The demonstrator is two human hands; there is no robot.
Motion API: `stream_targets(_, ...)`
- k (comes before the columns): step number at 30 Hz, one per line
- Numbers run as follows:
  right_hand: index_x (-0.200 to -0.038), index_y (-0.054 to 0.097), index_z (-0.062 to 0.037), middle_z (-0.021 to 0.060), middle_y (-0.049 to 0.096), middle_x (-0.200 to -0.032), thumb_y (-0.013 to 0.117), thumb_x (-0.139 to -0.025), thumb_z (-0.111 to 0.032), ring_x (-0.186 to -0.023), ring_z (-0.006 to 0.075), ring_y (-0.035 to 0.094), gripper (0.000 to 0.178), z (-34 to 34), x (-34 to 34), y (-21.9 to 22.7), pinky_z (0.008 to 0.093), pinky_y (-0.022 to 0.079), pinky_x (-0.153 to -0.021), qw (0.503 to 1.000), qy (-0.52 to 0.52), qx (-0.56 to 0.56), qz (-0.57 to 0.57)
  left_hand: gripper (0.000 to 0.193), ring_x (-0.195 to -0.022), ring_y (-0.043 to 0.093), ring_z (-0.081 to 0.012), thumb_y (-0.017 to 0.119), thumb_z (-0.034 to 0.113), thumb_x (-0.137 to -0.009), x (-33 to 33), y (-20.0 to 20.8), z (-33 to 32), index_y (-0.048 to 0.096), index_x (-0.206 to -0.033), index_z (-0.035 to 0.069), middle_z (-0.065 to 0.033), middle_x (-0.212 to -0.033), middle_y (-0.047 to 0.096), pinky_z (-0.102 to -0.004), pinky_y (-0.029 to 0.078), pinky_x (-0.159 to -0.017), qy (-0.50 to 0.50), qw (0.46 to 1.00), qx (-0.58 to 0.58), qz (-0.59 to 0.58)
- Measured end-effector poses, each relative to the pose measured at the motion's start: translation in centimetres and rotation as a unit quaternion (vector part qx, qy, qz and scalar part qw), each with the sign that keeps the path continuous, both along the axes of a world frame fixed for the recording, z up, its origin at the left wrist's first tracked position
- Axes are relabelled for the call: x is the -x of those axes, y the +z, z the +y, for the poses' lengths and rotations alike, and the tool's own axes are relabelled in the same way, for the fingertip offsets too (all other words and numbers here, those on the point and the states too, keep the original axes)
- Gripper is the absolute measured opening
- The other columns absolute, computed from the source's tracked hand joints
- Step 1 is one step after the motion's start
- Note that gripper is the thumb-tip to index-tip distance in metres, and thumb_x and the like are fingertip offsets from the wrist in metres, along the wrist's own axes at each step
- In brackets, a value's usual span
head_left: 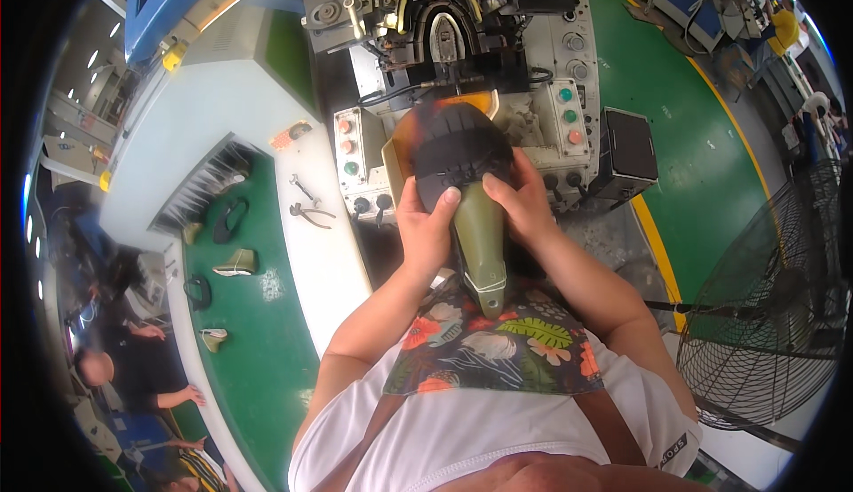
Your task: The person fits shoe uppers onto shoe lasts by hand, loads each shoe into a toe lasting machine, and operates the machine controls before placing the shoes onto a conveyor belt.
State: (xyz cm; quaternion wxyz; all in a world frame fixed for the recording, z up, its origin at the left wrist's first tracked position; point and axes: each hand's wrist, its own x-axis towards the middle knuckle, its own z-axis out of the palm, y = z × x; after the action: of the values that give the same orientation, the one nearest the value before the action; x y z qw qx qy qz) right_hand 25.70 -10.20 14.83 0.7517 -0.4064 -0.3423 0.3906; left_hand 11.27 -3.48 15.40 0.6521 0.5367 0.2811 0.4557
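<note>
Green factory floor (693,137) surrounds a grey machine (462,39); pliers (311,214) lie left of it on the surface (329,261). Before the machine, left hand (425,230) and right hand (522,203) grasp an olive shoe last (481,243), black upper (458,150) pointing at it.

A single head-worn fisheye view looks steeply down the person's chest and forearms, which enter from six o'clock. It sits close to the hands, held at the picture's centre. Beyond them, toward twelve o'clock, stands the machine (462,39). The long green surface (258,350) curves away at eight o'clock, and a floor fan (773,305) bends along the rim at four o'clock.
</note>
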Motion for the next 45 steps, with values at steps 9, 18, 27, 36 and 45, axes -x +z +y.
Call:
stream_targets(9, -0.123, 0.054, -0.0014, 0.0063, 0.063, -0.113, 0.072, -0.090, -0.017, -0.100, 0.0124, 0.060, 0.041, -0.1, 0.2, 0.2, 0.0281, 0.050, -0.087, 0.999, 0.005, 0.014, 0.034, 0.033, -0.100, 0.061, -0.0129, 0.073, 0.009, -0.092, -0.2, 0.0, -0.1, 0.058, -0.120, 0.001, -0.0064, -0.112, 0.066, -0.0278, 0.050, -0.090, -0.011, 0.999, 0.029, -0.039)
stream_targets(18, -0.134, 0.048, -0.0020, 0.0095, 0.059, -0.125, 0.068, -0.093, -0.019, -0.113, 0.0168, 0.057, 0.049, -0.3, -0.6, -0.8, 0.0318, 0.046, -0.097, 0.999, 0.034, 0.019, 0.005, 0.034, -0.101, 0.061, -0.0134, 0.071, 0.007, -0.092, -0.2, 0.5, -0.4, 0.056, -0.121, 0.001, -0.0065, -0.112, 0.066, -0.0283, 0.050, -0.091, -0.011, 1.000, 0.006, -0.024)
stream_targets(27, -0.117, 0.052, -0.0055, 0.0025, 0.061, -0.107, 0.072, -0.092, -0.021, -0.098, 0.0093, 0.056, 0.035, -1.0, -0.7, -0.1, 0.0268, 0.046, -0.088, 0.999, 0.017, 0.026, -0.019, 0.033, -0.104, 0.056, -0.0124, 0.065, 0.010, -0.097, -0.2, 0.1, -1.7, 0.052, -0.126, 0.002, -0.0057, -0.116, 0.061, -0.0278, 0.047, -0.092, -0.004, 1.000, -0.028, 0.006)
stream_targets(36, -0.119, 0.056, -0.0038, 0.0041, 0.064, -0.108, 0.073, -0.091, -0.019, -0.096, 0.0098, 0.059, 0.036, 0.7, -0.7, 0.2, 0.0258, 0.048, -0.083, 0.999, -0.018, 0.022, 0.032, 0.026, -0.105, 0.053, -0.0110, 0.052, 0.019, -0.105, -1.5, -1.1, 0.0, 0.048, -0.126, 0.004, -0.0046, -0.113, 0.058, -0.0260, 0.043, -0.094, 0.036, 0.999, -0.002, 0.002)
stream_targets(45, -0.109, 0.063, -0.0021, 0.0016, 0.066, -0.094, 0.072, -0.092, -0.022, -0.081, 0.0078, 0.060, 0.028, 5.2, -2.4, 1.0, 0.0245, 0.048, -0.072, 0.997, -0.067, 0.043, -0.006, 0.019, -0.080, 0.048, -0.0075, 0.045, 0.020, -0.106, -4.4, -1.3, 5.0, 0.051, -0.093, 0.007, 0.0002, -0.086, 0.055, -0.0259, 0.043, -0.074, 0.103, 0.991, -0.031, 0.079)
